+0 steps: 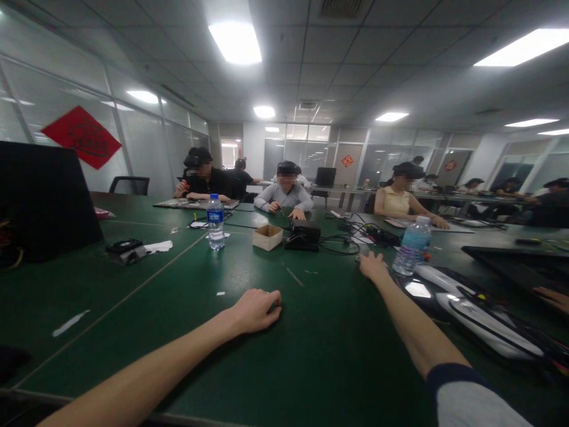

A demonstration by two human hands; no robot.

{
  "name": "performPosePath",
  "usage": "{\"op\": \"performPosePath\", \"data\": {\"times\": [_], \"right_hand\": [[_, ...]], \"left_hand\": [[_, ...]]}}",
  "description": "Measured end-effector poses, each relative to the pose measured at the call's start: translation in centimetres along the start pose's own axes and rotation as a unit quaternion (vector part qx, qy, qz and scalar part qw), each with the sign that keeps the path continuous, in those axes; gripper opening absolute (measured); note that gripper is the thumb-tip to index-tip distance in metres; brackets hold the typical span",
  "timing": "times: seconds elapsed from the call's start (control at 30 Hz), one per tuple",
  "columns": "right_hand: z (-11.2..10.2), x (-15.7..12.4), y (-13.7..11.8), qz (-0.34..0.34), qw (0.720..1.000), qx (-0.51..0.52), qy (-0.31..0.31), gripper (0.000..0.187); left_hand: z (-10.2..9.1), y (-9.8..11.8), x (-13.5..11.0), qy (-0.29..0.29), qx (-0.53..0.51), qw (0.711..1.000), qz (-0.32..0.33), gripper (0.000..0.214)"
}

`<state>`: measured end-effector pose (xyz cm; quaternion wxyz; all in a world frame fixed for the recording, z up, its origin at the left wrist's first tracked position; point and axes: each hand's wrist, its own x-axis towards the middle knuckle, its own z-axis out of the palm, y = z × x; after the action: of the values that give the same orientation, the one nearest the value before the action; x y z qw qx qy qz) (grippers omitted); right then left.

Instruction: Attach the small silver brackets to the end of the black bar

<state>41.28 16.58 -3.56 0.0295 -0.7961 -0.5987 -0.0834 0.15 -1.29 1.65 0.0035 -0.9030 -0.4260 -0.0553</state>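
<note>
1. Two hands: left hand [256,311], centre, loosely curled, thumb apart; right hand [374,266], centre right, grip unclear.
2. One small pale piece [357,259] there, too (mostly hidden; direction, long axis unclear).
3. Two upright bottles [216,224].

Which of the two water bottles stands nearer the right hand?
The pale-capped bottle, beside the right hand; the blue-capped bottle stands farther off, left of the open box.

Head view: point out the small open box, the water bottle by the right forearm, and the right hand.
Small open box [267,241]: head view, on its outer side wall.
Water bottle [413,244]: head view, on its label.
Right hand [373,266]: head view, on the back of the hand.
</note>
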Motion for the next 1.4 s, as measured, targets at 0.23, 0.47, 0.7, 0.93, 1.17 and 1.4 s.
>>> {"op": "performPosePath", "data": {"times": [0.23, 0.47, 0.7, 0.93, 1.17, 1.4], "right_hand": [[0.2, 0.3, 0.2, 0.002, 1.0, 0.007, 0.01, 0.042], [0.2, 0.1, 0.2, -0.003, 1.0, 0.01, 0.017, 0.035], [0.3, 0.0, 0.4, -0.002, 0.999, 0.021, 0.026, 0.028], [-0.2, -0.3, 0.8, -0.013, 0.998, 0.058, 0.033, 0.033], [-1.1, 0.2, 1.6, 0.02, 0.993, 0.114, 0.024, 0.05], [-0.8, 1.6, 2.6, 0.131, 0.982, 0.132, -0.027, 0.074]], "left_hand": [[0.2, -0.1, 0.1, -0.001, -0.001, 1.0, -0.001, 0.02], [0.2, -0.2, 0.1, -0.001, 0.0, 1.0, 0.005, 0.019], [0.2, -0.3, 0.1, 0.0, -0.008, 1.0, 0.006, 0.019], [0.2, -0.2, 0.1, 0.001, 0.005, 1.0, 0.002, 0.019], [-0.2, 0.1, 0.0, -0.006, 0.003, 1.0, -0.006, 0.02], [-0.1, 0.1, 0.0, -0.003, 0.01, 1.0, 0.0, 0.02]]}}
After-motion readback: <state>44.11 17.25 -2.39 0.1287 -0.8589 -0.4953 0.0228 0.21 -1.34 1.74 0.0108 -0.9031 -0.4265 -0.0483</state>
